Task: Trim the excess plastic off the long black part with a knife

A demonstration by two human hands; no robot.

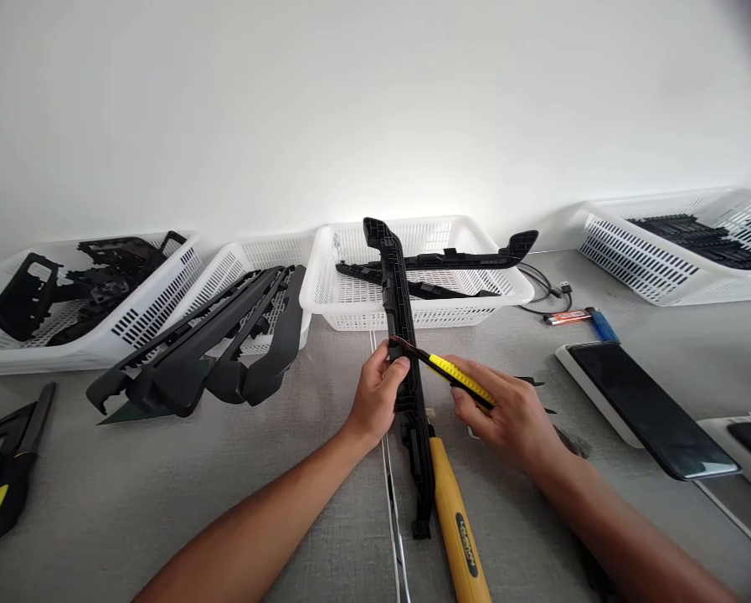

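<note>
My left hand (378,395) is closed around the middle of a long black plastic trim piece (398,301), its ribbed inner side facing me. The piece runs lengthwise away from me, its curved far end in front of a white basket. In my right hand (506,412) is a yellow and black utility knife (456,375). The knife's blade tip reaches the trim piece's edge just above my left thumb; whether it cuts in is too small to tell. Below the piece's near end lies a yellow-handled tool (455,519) marked with a dark label.
A white basket (331,311) holding similar black pieces stands behind. Left are dark trim pieces (190,347) on another basket, and a basket (92,343) of black parts. Right are a phone (648,406), a blue lighter (602,325), a cable (542,289) and a further basket (645,260).
</note>
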